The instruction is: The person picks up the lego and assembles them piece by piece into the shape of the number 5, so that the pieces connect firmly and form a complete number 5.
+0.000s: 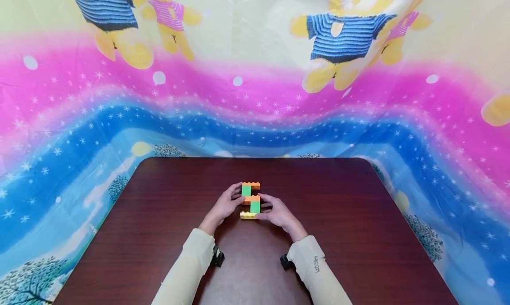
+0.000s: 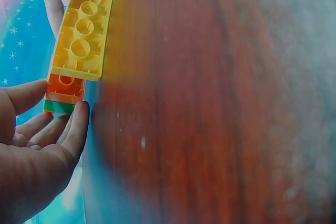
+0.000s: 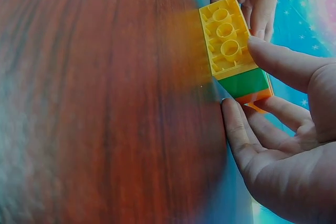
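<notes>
A building-block stack [image 1: 255, 207] in an S-like shape lies on its side at the middle of the table, an orange brick [image 1: 251, 186] at its far end. Green and orange bricks alternate down to a yellow brick [image 2: 80, 35], whose hollow underside faces me. My left hand [image 1: 226, 206] holds the stack from the left, thumb by the middle orange brick [image 2: 66, 85]. From the right, my right hand [image 1: 280, 214] pinches the near part, thumb at the yellow brick and fingers by the lower green brick [image 3: 244, 82]. Its far bricks are mostly hidden in both wrist views.
The dark red-brown wooden table [image 1: 159, 252] is glossy and mirrors the yellow brick beside it. A patterned cloth [image 1: 255, 101] with bears and snowflakes hangs behind the table and along its sides. Black wrist cameras [image 1: 217, 256] sit under both sleeves.
</notes>
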{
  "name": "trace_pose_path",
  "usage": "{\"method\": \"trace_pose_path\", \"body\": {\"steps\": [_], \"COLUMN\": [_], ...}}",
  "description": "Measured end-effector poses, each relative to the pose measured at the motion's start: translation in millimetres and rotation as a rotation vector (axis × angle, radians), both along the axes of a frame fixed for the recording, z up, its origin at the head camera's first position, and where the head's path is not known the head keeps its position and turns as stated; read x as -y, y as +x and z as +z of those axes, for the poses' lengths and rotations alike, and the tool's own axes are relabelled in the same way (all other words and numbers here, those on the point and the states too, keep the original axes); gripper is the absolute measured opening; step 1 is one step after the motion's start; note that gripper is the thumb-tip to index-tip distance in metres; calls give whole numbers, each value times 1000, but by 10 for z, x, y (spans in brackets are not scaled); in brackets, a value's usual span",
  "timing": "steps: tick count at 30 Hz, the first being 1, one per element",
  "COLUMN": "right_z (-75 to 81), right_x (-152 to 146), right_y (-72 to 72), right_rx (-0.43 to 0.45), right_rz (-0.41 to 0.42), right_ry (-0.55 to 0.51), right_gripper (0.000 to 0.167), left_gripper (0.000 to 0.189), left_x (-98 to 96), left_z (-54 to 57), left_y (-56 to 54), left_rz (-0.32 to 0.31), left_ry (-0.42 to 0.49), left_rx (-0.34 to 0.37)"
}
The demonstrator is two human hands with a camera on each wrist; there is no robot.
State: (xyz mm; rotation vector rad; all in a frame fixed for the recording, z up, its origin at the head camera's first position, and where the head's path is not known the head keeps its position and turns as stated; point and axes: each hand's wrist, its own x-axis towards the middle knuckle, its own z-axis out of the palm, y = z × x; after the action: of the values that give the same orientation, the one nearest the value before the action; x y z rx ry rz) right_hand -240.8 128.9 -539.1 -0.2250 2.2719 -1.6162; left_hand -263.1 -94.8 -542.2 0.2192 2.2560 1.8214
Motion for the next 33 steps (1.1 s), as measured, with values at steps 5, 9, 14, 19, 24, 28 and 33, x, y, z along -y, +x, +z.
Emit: {"method": "trace_pose_path", "body": {"steps": [5,9,14,19,24,28,33], "right_z": [-6,-36,-56,-49,-35,-30,-29], "right_x": [-10,-12,-15,-19,-28,-36,-46], "right_y": [10,5,-7,-7,-11,-8,-15], "right_rx": [1,6,-10,-20,-15,-5,-7], "right_rz": [13,26,38,49,39,43,50], "right_ry": [30,43,53,46,65,66,53], "right_gripper": [78,78,80,81,78,77,78], "left_gripper": [61,60,60,59,58,58,58], "left_x": [-3,9,10,1,-11,-21,-33], "left_z": [3,-10,-19,-19,-28,-40,-32], "left_y": [7,15,20,24,20,16,6], "left_rz": [-3,6,10,21,22,22,26], "left_ry": [-31,-41,-58,-69,-72,-73,-81], "left_rx": [9,22,40,53,39,36,34]}}
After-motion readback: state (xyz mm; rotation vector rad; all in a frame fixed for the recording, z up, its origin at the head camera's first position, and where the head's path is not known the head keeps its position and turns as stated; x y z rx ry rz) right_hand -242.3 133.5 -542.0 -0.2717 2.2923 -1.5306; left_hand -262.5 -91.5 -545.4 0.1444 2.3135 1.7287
